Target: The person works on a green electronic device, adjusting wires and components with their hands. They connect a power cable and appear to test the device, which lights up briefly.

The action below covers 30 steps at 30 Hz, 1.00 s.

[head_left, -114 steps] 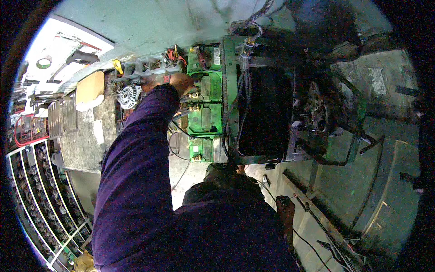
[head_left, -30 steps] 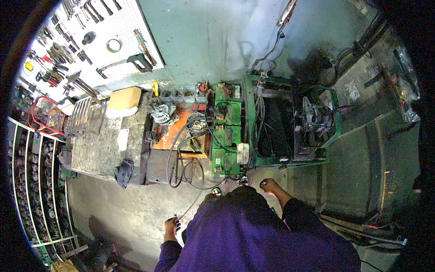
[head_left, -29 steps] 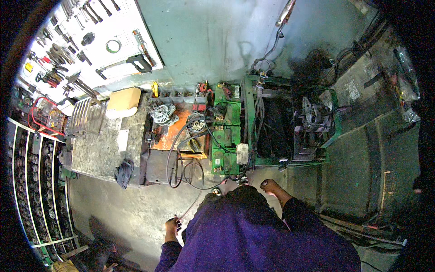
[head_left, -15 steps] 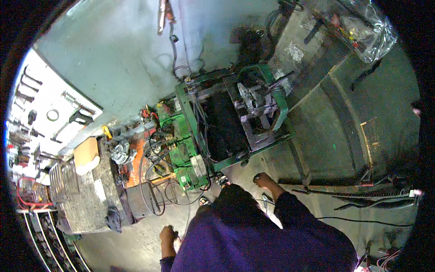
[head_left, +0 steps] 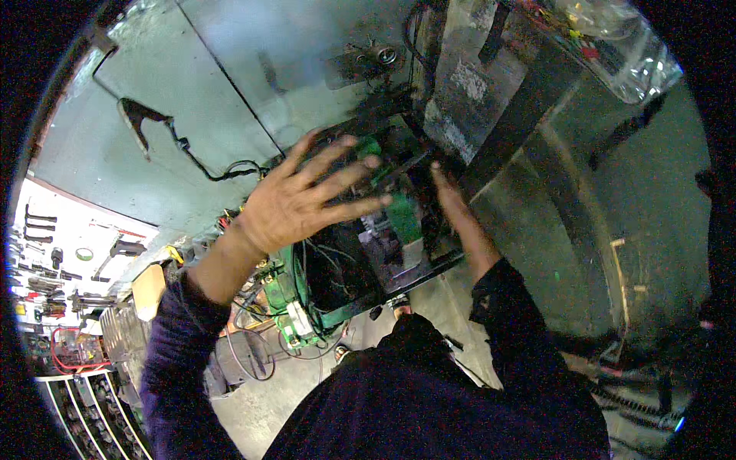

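Note:
My left hand is raised over a green machine frame, palm down with its fingers spread and nothing in it. It covers part of the machine's far end. To its right my right hand reaches along the other side, seen edge-on and blurred. One finger points up past a dark bar, while the remaining fingers are hidden. Between the hands sit a green guard and a greyish metal part of the machine. Whether the right hand touches them I cannot tell.
A clamp on a cable hangs against the grey wall at left. Tools fill a white board beyond a workbench. A clear plastic bag is at upper right. Cables loop by the machine's foot.
Both hands have risen from beside my body to over the machine, the left now spread open. The view has shifted closer to the machine, and the green guard appears in a different position.

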Available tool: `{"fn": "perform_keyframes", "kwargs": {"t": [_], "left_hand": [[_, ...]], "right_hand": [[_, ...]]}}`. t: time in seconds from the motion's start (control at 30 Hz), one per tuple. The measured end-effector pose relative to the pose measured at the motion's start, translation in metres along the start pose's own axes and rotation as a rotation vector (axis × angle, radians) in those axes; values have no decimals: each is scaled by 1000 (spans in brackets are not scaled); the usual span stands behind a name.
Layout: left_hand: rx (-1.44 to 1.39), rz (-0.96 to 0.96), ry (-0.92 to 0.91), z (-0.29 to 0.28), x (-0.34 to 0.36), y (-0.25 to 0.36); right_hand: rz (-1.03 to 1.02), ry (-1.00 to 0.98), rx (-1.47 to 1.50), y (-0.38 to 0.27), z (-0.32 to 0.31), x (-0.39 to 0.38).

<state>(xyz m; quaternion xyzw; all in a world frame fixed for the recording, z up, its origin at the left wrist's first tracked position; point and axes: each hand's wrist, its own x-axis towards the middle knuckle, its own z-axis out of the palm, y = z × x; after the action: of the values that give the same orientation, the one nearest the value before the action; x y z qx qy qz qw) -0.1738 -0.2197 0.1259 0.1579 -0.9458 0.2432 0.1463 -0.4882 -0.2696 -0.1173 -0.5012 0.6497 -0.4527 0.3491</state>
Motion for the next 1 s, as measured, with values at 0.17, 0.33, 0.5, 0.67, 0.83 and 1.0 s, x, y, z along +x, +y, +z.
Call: {"fn": "perform_keyframes", "kwargs": {"t": [0.17, 0.33, 0.5, 0.67, 0.83, 1.0], "left_hand": [[-202, 554, -207, 32, 68, -34], [-382, 763, -144, 53, 114, -41], [-396, 645, -50, 80, 102, -38], [-68, -318, -213, 54, 73, 21], [-535, -719, -187, -29, 77, 120], [-159, -509, -100, -14, 87, 28]], "right_hand": [[-242, 23, -148, -4, 27, 13], [-417, -6, -375, -19, 6, -3], [-415, -26, -301, 25, 22, 8], [-293, -43, -179, 83, 45, 16], [-406, -39, -249, 89, 37, 9], [-409, -75, -293, 83, 39, 21]]}}
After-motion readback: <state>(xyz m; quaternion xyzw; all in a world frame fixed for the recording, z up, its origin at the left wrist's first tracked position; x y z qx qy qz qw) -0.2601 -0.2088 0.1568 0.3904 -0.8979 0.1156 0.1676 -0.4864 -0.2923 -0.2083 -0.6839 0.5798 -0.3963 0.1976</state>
